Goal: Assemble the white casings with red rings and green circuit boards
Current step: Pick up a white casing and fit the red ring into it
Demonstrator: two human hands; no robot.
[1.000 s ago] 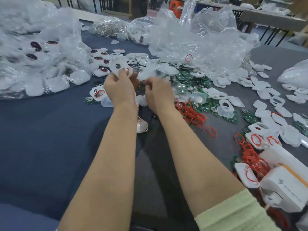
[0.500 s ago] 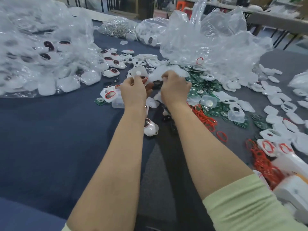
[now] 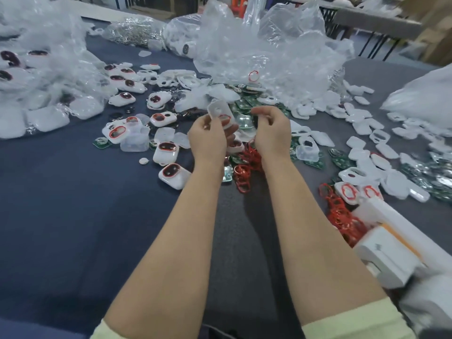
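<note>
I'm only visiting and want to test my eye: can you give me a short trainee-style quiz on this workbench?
1. True or false: the left hand holds a white casing.
2. The loose red rings lie: A on the table, B inside a bag, C in a box.
3. Fill in: the circuit boards scattered past the casing are ____ in colour.
Key: 1 true; 2 A; 3 green.
</note>
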